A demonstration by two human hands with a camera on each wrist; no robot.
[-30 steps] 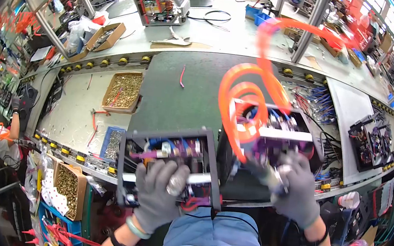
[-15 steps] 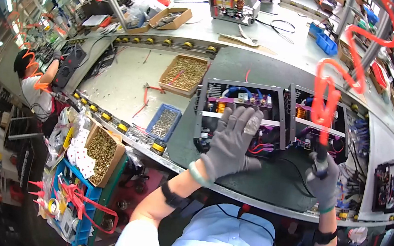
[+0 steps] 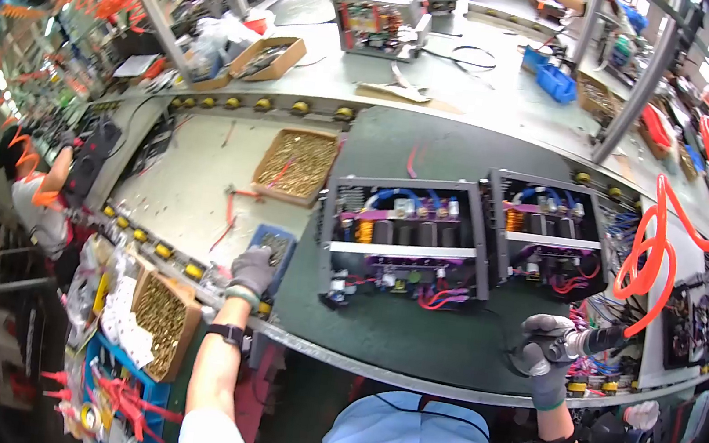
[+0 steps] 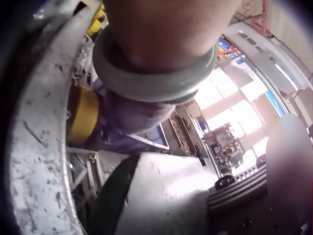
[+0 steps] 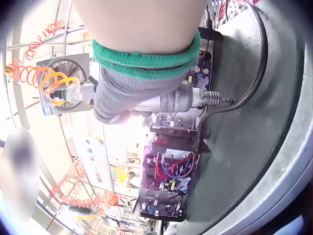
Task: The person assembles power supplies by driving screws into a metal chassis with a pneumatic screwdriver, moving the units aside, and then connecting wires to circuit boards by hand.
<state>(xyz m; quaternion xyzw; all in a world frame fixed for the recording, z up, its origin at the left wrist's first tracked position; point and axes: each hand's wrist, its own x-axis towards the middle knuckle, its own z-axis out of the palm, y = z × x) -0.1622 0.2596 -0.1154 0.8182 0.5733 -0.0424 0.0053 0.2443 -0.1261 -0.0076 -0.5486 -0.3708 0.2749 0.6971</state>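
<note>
Now, lower left of centre in the head view: your left hand [image 3: 253,269] is over the blue bin [image 3: 281,246] of small screws at the near bench edge. The fingers bend down into the bin. I cannot tell whether they pinch a screw, as the left wrist view is blocked by the wrist and its green bangle [image 4: 151,73].

- Risk: the bin sits close to the edge, so a dragging glove could tip it or flick screws off the bench.
- Risk: the cardboard tray [image 3: 298,164] of brass screws lies just beyond the bin. A wrong pick is possible if you reach without looking.

Centre: the left chassis [image 3: 406,237] and the right chassis [image 3: 552,237] lie open, side by side and touching, on the dark mat [image 3: 393,341].

- Risk: a dropped screw could lodge among the exposed red and blue wiring and go unnoticed.

Lower right: your right hand [image 3: 544,351] is wrapped firmly round the air screwdriver [image 3: 589,341], which is held off the mat and clear of both units.

- Risk: the orange coiled hose [image 3: 656,250] hangs just beside the right chassis. Its pull could drag the bit off line, or a loop could snag a chassis corner as you swing inward.
</note>
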